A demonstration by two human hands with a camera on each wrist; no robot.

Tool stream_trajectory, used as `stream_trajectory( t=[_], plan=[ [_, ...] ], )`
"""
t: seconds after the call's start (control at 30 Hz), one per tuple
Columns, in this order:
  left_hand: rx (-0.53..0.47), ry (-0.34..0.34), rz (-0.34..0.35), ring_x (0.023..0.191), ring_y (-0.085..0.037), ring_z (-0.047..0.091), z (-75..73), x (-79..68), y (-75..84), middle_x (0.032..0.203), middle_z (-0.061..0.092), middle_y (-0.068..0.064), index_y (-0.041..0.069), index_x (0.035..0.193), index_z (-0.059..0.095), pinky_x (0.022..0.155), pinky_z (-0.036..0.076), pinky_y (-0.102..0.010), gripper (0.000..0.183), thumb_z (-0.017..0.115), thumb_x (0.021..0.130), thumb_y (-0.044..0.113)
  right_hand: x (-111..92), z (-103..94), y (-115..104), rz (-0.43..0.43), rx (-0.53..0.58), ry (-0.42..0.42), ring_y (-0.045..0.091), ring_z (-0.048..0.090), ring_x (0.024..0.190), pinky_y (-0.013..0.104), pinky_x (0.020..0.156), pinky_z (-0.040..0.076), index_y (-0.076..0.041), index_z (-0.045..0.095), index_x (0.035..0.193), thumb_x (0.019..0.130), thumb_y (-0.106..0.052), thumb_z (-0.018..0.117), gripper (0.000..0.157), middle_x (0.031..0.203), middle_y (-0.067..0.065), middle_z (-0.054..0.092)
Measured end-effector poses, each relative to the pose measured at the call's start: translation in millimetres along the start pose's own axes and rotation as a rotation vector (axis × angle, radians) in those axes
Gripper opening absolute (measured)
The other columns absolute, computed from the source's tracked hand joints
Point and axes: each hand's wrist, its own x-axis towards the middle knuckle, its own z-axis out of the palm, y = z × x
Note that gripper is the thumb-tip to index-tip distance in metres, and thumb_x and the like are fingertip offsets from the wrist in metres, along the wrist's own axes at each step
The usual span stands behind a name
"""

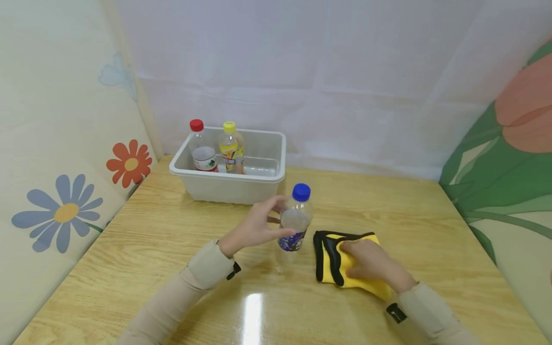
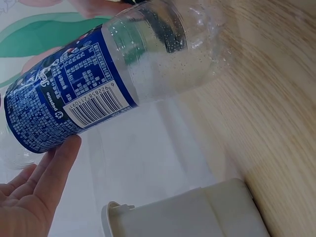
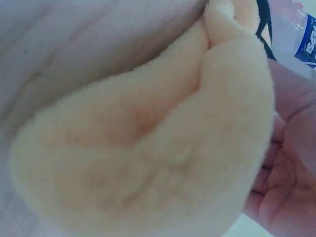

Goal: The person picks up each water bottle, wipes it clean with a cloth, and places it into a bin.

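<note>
A clear plastic bottle with a blue cap and a dark blue label stands near the middle of the table, leaning slightly. My left hand holds it from the left, thumb across the label and fingers behind. Up close in the left wrist view, the fingers meet the label's lower edge; the bottle looks empty apart from droplets. My right hand grips a folded yellow cloth with black edging on the table. The cloth's fluffy surface covers much of the right wrist view, partly hiding the hand.
Behind the left hand stands a light grey plastic bin. Inside are a red-capped bottle and yellow-labelled bottles, one with a yellow cap. A white sheet hangs at the table's back; flower-patterned cloth borders both sides.
</note>
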Motion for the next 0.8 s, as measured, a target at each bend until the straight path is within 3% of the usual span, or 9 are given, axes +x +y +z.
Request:
stream_trajectory(
  t=[0.2, 0.3, 0.47, 0.63, 0.8],
  plan=[
    [-0.004, 0.019, -0.006, 0.096, -0.025, 0.057, 0.9, -3.1, 0.0, 0.106, 0.057, -0.014, -0.004, 0.127, 0.039, 0.076, 0.056, -0.033, 0.069, 0.077, 0.072, 0.013, -0.7, 0.4, -6.4, -0.001, -0.049, 0.003, 0.03, 0.06, 0.08, 0.045, 0.072, 0.052, 0.004, 0.064, 0.099, 0.068, -0.018, 0.078, 0.04, 0.093, 0.014, 0.065],
    [0.001, 0.028, -0.001, 0.096, -0.027, 0.056, 1.0, -5.3, -1.1, 0.107, 0.056, -0.014, -0.004, 0.129, 0.038, 0.077, 0.055, -0.036, 0.07, 0.077, 0.073, 0.014, -0.2, 1.3, -4.1, -0.001, -0.033, 0.027, 0.019, 0.057, 0.068, 0.035, 0.06, 0.05, 0.001, 0.065, 0.094, 0.069, -0.014, 0.077, 0.031, 0.083, 0.007, 0.065],
    [0.01, 0.037, 0.007, 0.097, -0.023, 0.056, 1.8, -7.7, -1.2, 0.108, 0.057, -0.012, -0.001, 0.129, 0.039, 0.077, 0.055, -0.03, 0.07, 0.077, 0.073, 0.016, -5.8, -1.6, 4.7, 0.027, 0.083, 0.088, 0.009, 0.052, 0.067, 0.027, 0.057, 0.046, -0.001, 0.066, 0.095, 0.069, -0.01, 0.075, 0.029, 0.082, 0.003, 0.066],
    [-0.014, 0.041, 0.016, 0.098, -0.025, 0.056, 2.9, -7.5, -1.8, 0.11, 0.057, -0.014, -0.002, 0.128, 0.039, 0.077, 0.055, -0.037, 0.069, 0.077, 0.073, 0.014, -12.3, -5.9, 12.1, 0.008, 0.244, 0.172, 0.011, 0.059, 0.072, 0.026, 0.06, 0.051, 0.0, 0.065, 0.1, 0.071, -0.008, 0.075, 0.032, 0.088, 0.007, 0.068],
    [-0.018, 0.044, 0.013, 0.099, -0.027, 0.056, 3.5, -7.4, -3.4, 0.111, 0.057, -0.015, -0.003, 0.129, 0.038, 0.078, 0.055, -0.038, 0.069, 0.077, 0.073, 0.012, -16.7, -8.8, 14.7, 0.01, 0.349, 0.285, 0.005, 0.056, 0.07, 0.022, 0.057, 0.047, 0.0, 0.064, 0.104, 0.071, -0.007, 0.076, 0.036, 0.09, 0.008, 0.068]
  ],
)
